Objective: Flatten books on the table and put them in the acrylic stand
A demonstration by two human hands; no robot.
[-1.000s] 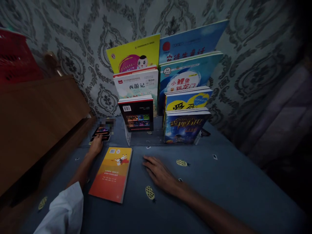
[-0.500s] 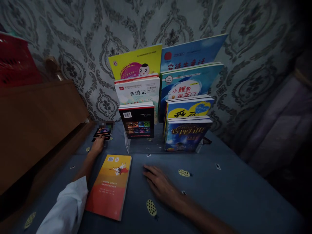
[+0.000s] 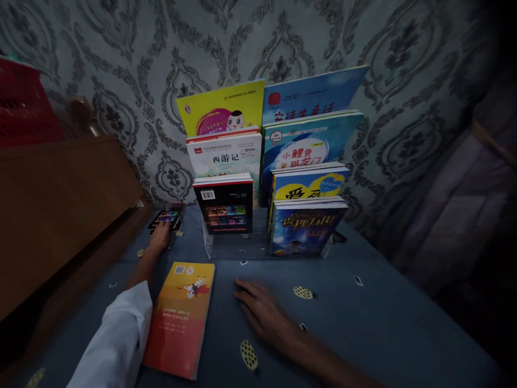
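My left hand point(image 3: 160, 236) reaches to the far left of the table, its fingers stretched over the cover of a dark book point(image 3: 172, 215). That book lies flat with small coloured pictures on it; whether my thumb is under it I cannot tell. My right hand point(image 3: 262, 310) rests on the blue tablecloth with fingers extended and nothing in them. Between my arms an orange and red book point(image 3: 180, 318) lies face down, barcode at the top. Behind it a clear book rack point(image 3: 258, 248) holds two columns of upright books, with a black book point(image 3: 226, 207) and a dark blue book point(image 3: 305, 229) in front.
A brown box point(image 3: 60, 205) stands along the left side with a red bag point(image 3: 24, 102) above it. Patterned wallpaper point(image 3: 169, 64) covers the wall behind. Pale fabric point(image 3: 456, 205) hangs at the right. A small dark object point(image 3: 339, 236) lies beside the rack.
The view has shifted slightly. My left hand has moved a little farther onto the dark book, with more of the fingers over its cover. My right hand stays on the table.
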